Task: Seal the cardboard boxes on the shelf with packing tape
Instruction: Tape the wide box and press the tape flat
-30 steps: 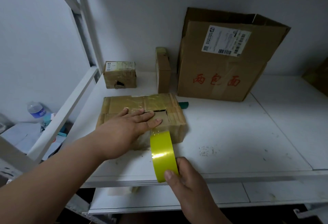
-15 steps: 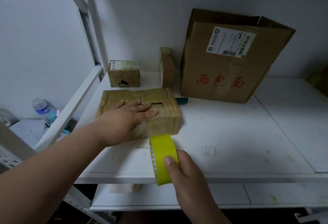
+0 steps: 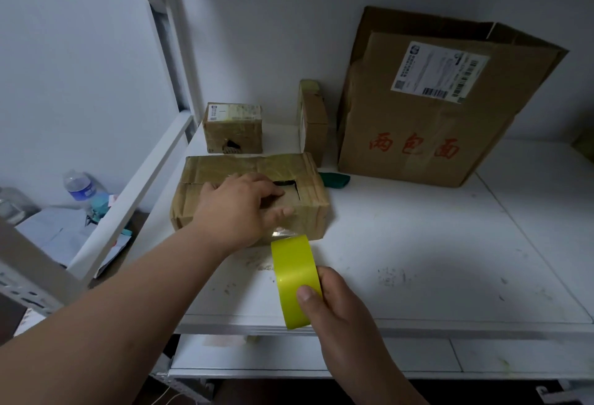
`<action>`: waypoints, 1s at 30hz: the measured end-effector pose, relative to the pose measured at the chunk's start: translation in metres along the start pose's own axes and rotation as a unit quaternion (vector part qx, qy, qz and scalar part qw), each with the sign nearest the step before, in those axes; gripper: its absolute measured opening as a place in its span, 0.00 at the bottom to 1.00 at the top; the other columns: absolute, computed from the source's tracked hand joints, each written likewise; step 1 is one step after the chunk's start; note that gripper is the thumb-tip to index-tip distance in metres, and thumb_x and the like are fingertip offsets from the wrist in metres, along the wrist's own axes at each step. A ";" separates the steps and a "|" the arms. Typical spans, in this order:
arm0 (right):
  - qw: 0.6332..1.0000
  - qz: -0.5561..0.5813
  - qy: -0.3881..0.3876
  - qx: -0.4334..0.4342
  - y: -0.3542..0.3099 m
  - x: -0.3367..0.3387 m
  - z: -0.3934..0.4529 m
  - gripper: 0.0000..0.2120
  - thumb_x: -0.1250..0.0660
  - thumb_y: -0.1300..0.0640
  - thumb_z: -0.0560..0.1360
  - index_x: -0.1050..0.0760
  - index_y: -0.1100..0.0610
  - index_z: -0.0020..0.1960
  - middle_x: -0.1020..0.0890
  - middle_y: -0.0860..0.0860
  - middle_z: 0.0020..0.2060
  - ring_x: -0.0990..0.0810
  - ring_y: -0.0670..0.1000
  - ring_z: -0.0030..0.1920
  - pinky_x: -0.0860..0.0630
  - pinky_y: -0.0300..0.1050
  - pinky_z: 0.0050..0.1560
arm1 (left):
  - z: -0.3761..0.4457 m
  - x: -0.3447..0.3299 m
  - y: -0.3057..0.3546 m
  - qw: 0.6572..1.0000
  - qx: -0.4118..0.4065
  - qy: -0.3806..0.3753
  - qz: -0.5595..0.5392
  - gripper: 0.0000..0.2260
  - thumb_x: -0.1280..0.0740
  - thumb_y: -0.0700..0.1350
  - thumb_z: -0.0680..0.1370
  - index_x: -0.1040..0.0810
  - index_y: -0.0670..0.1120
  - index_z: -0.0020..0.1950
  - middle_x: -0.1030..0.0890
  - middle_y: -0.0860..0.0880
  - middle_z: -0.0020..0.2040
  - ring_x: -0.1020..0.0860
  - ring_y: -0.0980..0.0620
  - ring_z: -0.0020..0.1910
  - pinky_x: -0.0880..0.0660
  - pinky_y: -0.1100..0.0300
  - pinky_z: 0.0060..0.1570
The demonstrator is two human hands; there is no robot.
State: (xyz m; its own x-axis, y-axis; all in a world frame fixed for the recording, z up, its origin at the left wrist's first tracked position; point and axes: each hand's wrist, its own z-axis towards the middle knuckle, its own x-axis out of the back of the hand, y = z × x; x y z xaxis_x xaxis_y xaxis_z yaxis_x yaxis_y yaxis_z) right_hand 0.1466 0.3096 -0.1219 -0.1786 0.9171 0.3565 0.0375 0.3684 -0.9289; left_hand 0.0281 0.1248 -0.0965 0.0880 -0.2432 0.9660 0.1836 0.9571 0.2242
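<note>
A flat cardboard box (image 3: 308, 208), wrapped in clear tape with a torn gap in its top, lies on the white shelf (image 3: 418, 244). My left hand (image 3: 238, 208) rests on its top with the fingers spread over the gap and the thumb on the near edge. My right hand (image 3: 340, 311) grips a yellow-green roll of packing tape (image 3: 294, 273) just in front of the box. A strip of tape runs from the roll up to the box's front face.
A small taped box (image 3: 233, 128) and a narrow upright box (image 3: 313, 122) stand at the back. A large labelled carton (image 3: 434, 109) leans on the wall to the right. A green object (image 3: 336, 179) lies behind the flat box. Left of the shelf frame (image 3: 135, 179) sits a water bottle (image 3: 78, 184).
The left hand's fingers have curled slightly over the gap and the thumb has dropped to the box's near edge. The right hand holds the roll near the box front, as before.
</note>
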 end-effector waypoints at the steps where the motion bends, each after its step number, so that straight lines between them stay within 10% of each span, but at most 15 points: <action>1: 1.000 -0.002 -0.003 0.000 0.001 0.000 0.000 0.15 0.43 0.39 0.70 0.26 0.44 0.51 0.21 0.40 0.41 0.24 0.40 0.41 0.29 0.35 0.43 | 0.001 -0.001 0.000 1.000 0.003 0.010 0.001 0.24 0.41 0.71 0.74 0.25 0.62 0.65 0.26 0.62 0.65 0.28 0.53 0.64 0.34 0.50 0.55; 11: 1.000 -0.005 -0.004 -0.028 -0.005 -0.004 0.016 0.17 0.40 0.40 0.67 0.25 0.47 0.52 0.17 0.47 0.44 0.21 0.44 0.44 0.25 0.44 0.49 | -0.002 -0.014 -0.007 0.985 -0.090 0.121 0.088 0.23 0.45 0.66 0.76 0.16 0.56 0.53 0.16 0.55 0.50 0.19 0.47 0.47 0.28 0.53 0.40; 16: 0.999 -0.011 -0.008 -0.048 -0.003 -0.004 0.018 0.18 0.39 0.42 0.67 0.24 0.48 0.52 0.17 0.50 0.46 0.20 0.48 0.47 0.24 0.49 0.53 | 0.002 -0.003 -0.015 0.994 -0.084 0.029 0.057 0.24 0.37 0.66 0.75 0.25 0.60 0.69 0.24 0.59 0.66 0.27 0.52 0.65 0.28 0.50 0.54; 30: 0.993 0.053 0.105 0.004 -0.004 0.022 0.032 0.16 0.35 0.39 0.66 0.19 0.47 0.46 0.14 0.46 0.43 0.18 0.46 0.47 0.24 0.44 0.50 | -0.008 -0.010 -0.039 0.958 -0.205 0.195 -0.044 0.23 0.25 0.40 0.70 0.21 0.44 0.65 0.22 0.43 0.62 0.23 0.41 0.59 0.25 0.48 0.57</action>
State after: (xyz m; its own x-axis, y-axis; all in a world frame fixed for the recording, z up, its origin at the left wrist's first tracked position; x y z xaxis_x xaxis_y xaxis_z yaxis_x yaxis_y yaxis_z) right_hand 0.1111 0.3235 -0.1139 0.0347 0.9627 0.2685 0.0366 0.2672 -0.9629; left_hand 0.0276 0.0886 -0.1156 0.3985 -0.4375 0.8061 0.5695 0.8069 0.1564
